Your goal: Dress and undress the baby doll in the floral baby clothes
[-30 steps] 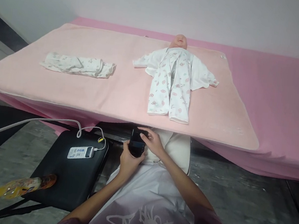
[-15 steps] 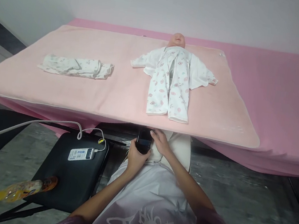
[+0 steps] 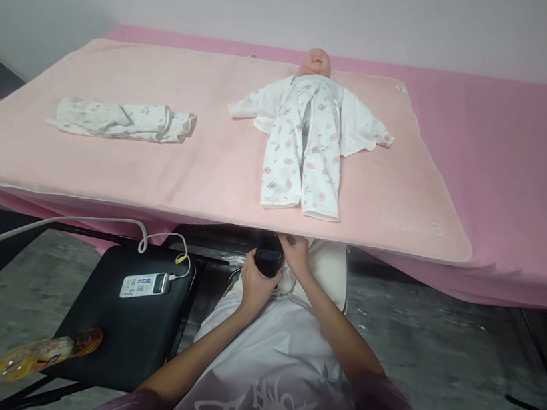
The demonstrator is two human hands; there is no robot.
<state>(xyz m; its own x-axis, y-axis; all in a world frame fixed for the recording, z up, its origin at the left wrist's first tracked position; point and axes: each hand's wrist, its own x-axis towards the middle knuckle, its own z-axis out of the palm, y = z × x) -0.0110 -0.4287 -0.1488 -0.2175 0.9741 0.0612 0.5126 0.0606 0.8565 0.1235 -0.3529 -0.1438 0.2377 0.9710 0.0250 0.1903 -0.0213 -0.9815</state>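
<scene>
Low in my lap, just below the table's front edge, my left hand (image 3: pixel 256 289) is wrapped round the lower end of a black smartphone (image 3: pixel 269 255). My right hand (image 3: pixel 296 256) is at the phone's upper right side, its thumb and fingers bent against the edge; the fingertips are partly hidden. On the table above lies a baby doll (image 3: pixel 316 63), face up. White printed baby pants (image 3: pixel 306 149) are spread over the doll's front, on top of a white baby top (image 3: pixel 359 123) with its sleeves out to both sides.
A folded white printed cloth (image 3: pixel 123 120) lies left on the pale pink mat (image 3: pixel 196 181), over a darker pink tablecloth (image 3: pixel 520 170). Beside me a black stool (image 3: pixel 136 328) holds a white power bank (image 3: pixel 145 285) with a cable (image 3: pixel 74 220) and a yellow-capped drink bottle (image 3: pixel 34 356).
My view has tilted and shifted slightly, so the table contents appear higher and further left. Both hands and the phone sit a little further right against the table, the phone still held.
</scene>
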